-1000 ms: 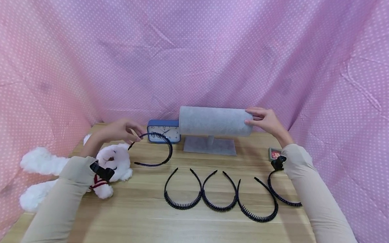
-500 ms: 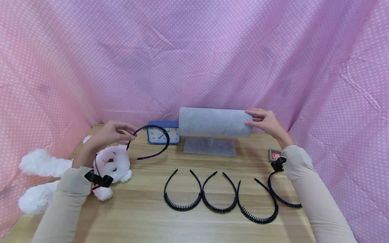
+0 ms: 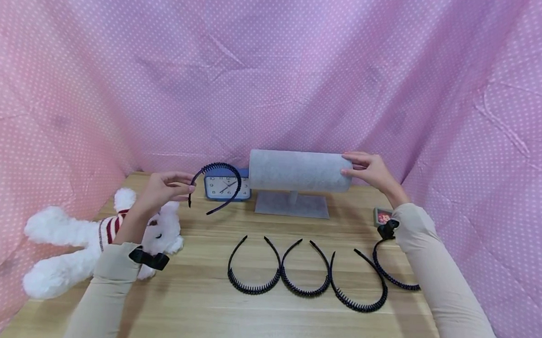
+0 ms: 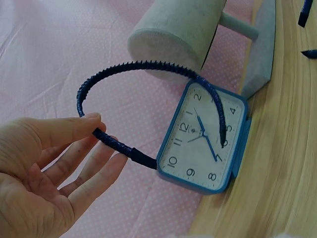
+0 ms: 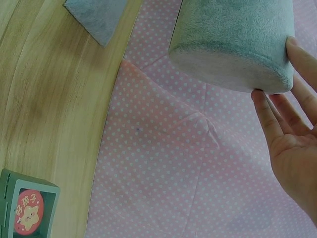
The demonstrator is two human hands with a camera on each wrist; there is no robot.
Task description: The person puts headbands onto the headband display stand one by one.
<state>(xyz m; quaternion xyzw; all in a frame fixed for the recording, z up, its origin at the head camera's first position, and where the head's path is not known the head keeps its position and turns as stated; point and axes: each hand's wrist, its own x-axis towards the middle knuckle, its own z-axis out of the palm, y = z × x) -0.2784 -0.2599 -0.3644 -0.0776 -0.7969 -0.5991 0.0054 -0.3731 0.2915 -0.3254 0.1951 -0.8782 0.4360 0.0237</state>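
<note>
My left hand [image 3: 164, 190] pinches a black toothed headband [image 3: 234, 168] by one of its arms, thumb on one side and fingers on the other. The band is raised above the table, its arch upward and its free tip toward the front. In the left wrist view, the headband [image 4: 148, 64] overlaps the blue alarm clock [image 4: 181, 148] and the end of the grey roll. At the right end of the grey velvet roll-shaped display stand [image 3: 300, 171], my right hand [image 3: 372, 169] holds on, fingers at the top and thumb lower. No headband is on the roll.
Several black headbands [image 3: 253, 291] lie in a row on the wooden table [image 3: 228, 323], the rightmost partly under the right forearm. A white plush bear [image 3: 77, 231] lies at left, overlapped by the left arm. A small green-framed box [image 3: 381, 216] sits at right. Pink dotted cloth [image 3: 275, 78] hangs behind.
My left hand has lifted the headband and, in the last half second, brought it rightward, turning it so the arch points up. The right hand has stayed at the roll's end.
</note>
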